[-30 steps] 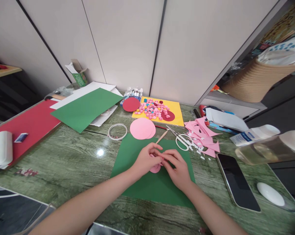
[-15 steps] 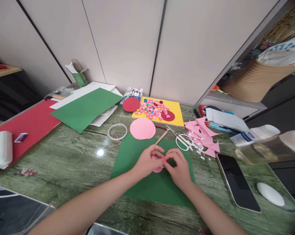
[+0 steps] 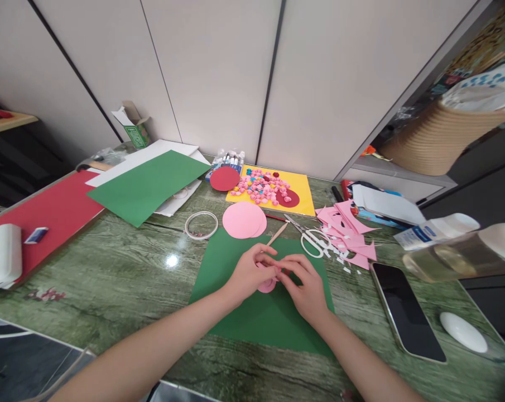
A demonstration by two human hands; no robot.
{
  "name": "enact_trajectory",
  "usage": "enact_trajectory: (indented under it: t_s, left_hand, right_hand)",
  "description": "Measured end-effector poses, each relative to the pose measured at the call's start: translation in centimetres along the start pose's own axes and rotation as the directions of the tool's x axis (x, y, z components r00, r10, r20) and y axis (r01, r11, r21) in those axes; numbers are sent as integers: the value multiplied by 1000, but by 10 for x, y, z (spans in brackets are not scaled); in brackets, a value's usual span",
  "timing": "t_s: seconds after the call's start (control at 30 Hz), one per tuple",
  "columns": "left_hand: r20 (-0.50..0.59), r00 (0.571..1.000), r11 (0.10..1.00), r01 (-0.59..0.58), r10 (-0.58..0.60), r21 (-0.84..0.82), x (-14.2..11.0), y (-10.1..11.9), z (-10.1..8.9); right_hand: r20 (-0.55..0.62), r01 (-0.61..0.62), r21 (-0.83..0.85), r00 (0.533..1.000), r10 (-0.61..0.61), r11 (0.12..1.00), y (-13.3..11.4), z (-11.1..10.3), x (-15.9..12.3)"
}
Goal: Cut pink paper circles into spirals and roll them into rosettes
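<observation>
My left hand and my right hand meet over a green paper sheet on the table. Both pinch a small pink paper piece, most of it hidden by my fingers. Just beyond lie a stack of pink paper circles, a thin wooden stick and white-handled scissors.
A tape ring lies to the left, pink paper scraps and a phone to the right. At the back sit a yellow sheet heaped with small pink pieces, a dark red circle, and green and red sheets.
My fingers have shifted slightly on the pink piece, working it between both hands. Everything else on the table is where it was.
</observation>
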State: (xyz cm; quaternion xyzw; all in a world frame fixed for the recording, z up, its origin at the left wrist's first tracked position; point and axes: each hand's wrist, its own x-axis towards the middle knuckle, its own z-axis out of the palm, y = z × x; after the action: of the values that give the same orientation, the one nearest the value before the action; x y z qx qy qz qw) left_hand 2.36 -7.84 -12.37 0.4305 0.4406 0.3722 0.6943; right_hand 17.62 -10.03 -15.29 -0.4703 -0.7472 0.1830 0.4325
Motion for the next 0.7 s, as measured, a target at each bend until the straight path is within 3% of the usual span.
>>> enact_trajectory:
  t_s: [0.17,0.27,0.4,0.7]
  left_hand:
    - [-4,1000,1000,9,-9,5,1,3,1]
    - [-1,1000,1000,17,-17,18,1,3,1]
    - [17,1000,1000,21,-21,12,0,1,0]
    - [78,997,1000,6,-7,12,-1,-3,1]
  right_hand:
    - [48,41,7,998,-41,999,4,1,-2]
    - [-7,46,-37,999,-47,998,4,2,-2]
    - [-64,15,-81,998,-21,997,2,1,-2]
    - [-53,-66,-64,997,63,996,0,0,-1]
